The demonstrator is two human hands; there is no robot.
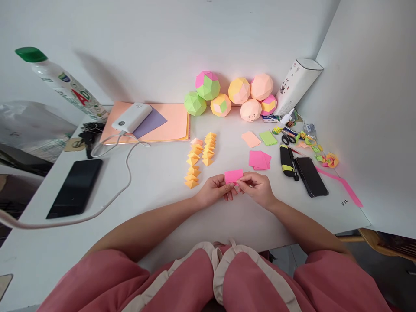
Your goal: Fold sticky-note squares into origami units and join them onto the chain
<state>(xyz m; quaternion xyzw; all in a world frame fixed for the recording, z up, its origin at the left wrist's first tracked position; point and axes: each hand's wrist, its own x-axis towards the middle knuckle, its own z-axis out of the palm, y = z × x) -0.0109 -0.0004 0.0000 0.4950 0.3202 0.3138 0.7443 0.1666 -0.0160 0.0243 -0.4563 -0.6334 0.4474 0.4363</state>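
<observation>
"Looking at the grip, what did you see?"

"The left hand (213,190) and the right hand (258,186) were both clamped on a pink paper (234,175), thin and matte, above the near part of the table (162,173). Thumbs covered its lower edge."

"Which shapes were around?"

"Pointed yellow pieces (194,161) made two rows at left. Many-sided paper balls (208,88) were piled by the wall (146,52). Flat pink sheets (259,160) lay just beyond the right hand."

"And containers?"

"A small glue bottle (281,123) and a tall, green-capped bottle (71,89); their contents I could not tell."

"What else?"

"A cutter (286,160) and a phone (312,177) lay right of the sheets; a cable (42,225) curved across the left side."
</observation>
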